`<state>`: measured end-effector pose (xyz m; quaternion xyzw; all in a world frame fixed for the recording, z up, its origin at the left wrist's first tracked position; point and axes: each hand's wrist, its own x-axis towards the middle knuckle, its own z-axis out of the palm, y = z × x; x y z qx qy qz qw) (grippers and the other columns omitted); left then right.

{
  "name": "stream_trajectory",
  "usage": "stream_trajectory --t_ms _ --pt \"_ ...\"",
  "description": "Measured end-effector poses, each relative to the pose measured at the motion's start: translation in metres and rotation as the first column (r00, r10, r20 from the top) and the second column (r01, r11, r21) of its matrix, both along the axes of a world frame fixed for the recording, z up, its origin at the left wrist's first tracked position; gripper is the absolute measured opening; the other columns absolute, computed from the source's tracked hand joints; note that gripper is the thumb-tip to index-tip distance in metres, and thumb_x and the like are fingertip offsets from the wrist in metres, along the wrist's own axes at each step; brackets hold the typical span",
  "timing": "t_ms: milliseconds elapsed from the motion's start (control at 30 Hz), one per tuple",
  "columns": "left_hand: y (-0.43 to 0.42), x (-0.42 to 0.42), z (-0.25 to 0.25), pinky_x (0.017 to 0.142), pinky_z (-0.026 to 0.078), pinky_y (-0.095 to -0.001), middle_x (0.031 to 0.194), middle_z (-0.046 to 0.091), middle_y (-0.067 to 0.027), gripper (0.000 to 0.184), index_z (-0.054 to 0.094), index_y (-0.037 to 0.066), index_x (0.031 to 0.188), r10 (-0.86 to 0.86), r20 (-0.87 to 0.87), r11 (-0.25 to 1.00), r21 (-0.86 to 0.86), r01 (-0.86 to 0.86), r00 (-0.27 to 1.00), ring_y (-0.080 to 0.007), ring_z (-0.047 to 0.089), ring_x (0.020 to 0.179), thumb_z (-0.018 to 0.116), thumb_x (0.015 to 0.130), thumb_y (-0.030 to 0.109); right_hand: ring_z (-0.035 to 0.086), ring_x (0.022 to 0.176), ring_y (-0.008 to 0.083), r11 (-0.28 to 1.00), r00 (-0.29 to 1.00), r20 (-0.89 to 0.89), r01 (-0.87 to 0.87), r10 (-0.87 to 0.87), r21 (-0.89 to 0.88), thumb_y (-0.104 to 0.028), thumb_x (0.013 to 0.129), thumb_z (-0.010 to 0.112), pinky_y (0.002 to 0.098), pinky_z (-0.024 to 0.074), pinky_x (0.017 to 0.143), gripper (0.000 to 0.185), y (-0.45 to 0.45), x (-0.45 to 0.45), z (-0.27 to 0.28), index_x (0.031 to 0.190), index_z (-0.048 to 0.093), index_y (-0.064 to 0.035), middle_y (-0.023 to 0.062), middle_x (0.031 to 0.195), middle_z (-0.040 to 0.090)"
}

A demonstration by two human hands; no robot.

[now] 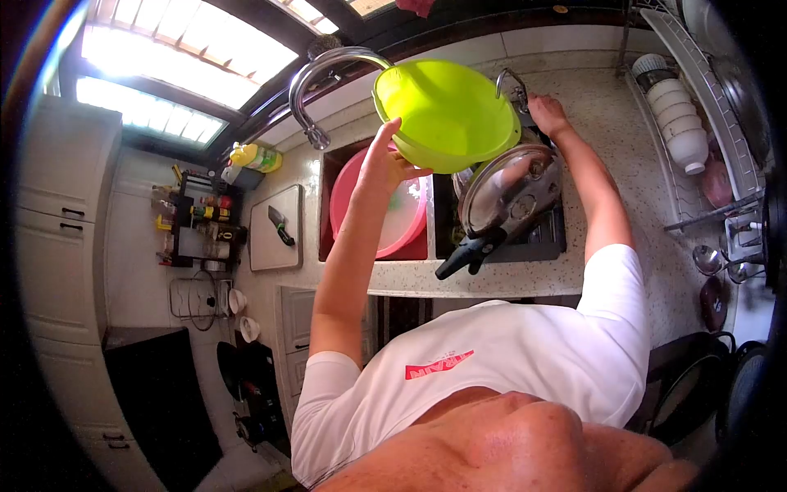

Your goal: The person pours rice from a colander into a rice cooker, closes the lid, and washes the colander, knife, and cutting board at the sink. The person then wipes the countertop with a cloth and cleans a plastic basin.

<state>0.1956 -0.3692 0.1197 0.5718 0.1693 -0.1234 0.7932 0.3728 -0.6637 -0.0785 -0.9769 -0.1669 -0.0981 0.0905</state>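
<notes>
A bright green plastic basin (pixel 451 115) is tilted above the sink, with my left hand (pixel 388 164) gripping its near left rim, thumb on the inner side. My right hand (pixel 548 115) is at the small tap (pixel 515 82) behind the right sink bowl, its fingers closed and partly hidden. Under the green basin, a pink basin (pixel 348 197) with liquid in it sits in the left sink bowl. A pressure cooker lid (pixel 512 193) with a black handle rests over the right sink bowl, near my right forearm.
A large curved faucet (pixel 316 74) arches left of the green basin. On the left counter lies a cutting board (pixel 277 238) with a knife (pixel 280 225). A yellow bottle (pixel 256 157) stands by the window. The dish rack at the right holds stacked white bowls (pixel 676 123).
</notes>
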Motion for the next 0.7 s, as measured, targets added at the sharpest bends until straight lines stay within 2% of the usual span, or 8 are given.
stream_trajectory --t_ms 200,267,500,567,700 --pt "-0.002 -0.001 0.005 0.080 0.043 -0.0622 0.110 0.048 -0.0246 0.071 0.038 -0.001 0.122 -0.003 0.004 1.000 0.024 0.003 1.000 -0.0424 0.053 0.097 0.059 0.075 0.048 0.063 0.079 0.0336 1.000 1.000 0.013 0.008 -0.008 0.006 -0.011 0.080 0.043 0.0428 0.0504 0.069 0.018 0.002 0.004 -0.009 0.089 0.055 -0.0001 0.0215 0.083 0.063" --pt "-0.001 0.001 0.002 0.081 0.041 -0.0632 0.111 0.047 -0.0245 0.071 0.038 -0.001 0.122 0.023 0.003 0.999 0.039 -0.023 1.000 -0.0422 0.052 0.099 0.059 0.075 0.048 0.063 0.077 0.0334 1.000 0.996 0.088 -0.013 0.011 0.014 -0.011 0.080 0.044 0.0432 0.0508 0.067 0.017 0.000 0.003 -0.011 0.088 0.055 -0.0008 0.0203 0.080 0.063" --pt "0.000 0.000 -0.003 0.082 0.040 -0.0636 0.111 0.045 -0.0250 0.071 0.037 -0.002 0.123 0.029 -0.007 0.999 0.025 -0.029 1.000 -0.0422 0.050 0.103 0.058 0.076 0.048 0.063 0.073 0.0348 0.999 0.995 0.092 0.020 -0.023 0.038 -0.011 0.081 0.044 0.0435 0.0514 0.062 0.015 0.000 0.002 -0.017 0.090 0.052 -0.0014 0.0200 0.076 0.063" --pt "0.002 -0.001 -0.006 0.082 0.041 -0.0622 0.113 0.045 -0.0257 0.074 0.037 -0.001 0.124 0.003 0.003 1.000 0.021 -0.003 1.000 -0.0423 0.049 0.103 0.057 0.076 0.051 0.064 0.076 0.0350 0.996 0.996 -0.036 0.077 -0.076 0.042 -0.011 0.083 0.041 0.0441 0.0515 0.066 0.021 0.001 -0.005 -0.007 0.094 0.053 0.0015 0.0229 0.081 0.063" --pt "0.000 -0.004 -0.006 0.084 0.041 -0.0594 0.116 0.044 -0.0264 0.079 0.036 -0.001 0.126 -0.019 -0.004 1.000 0.025 0.019 1.000 -0.0421 0.049 0.104 0.054 0.075 0.055 0.064 0.075 0.0352 0.996 0.996 -0.015 0.085 -0.084 0.037 -0.011 0.083 0.041 0.0447 0.0515 0.065 0.019 0.001 -0.005 -0.011 0.093 0.052 0.0013 0.0230 0.079 0.063"
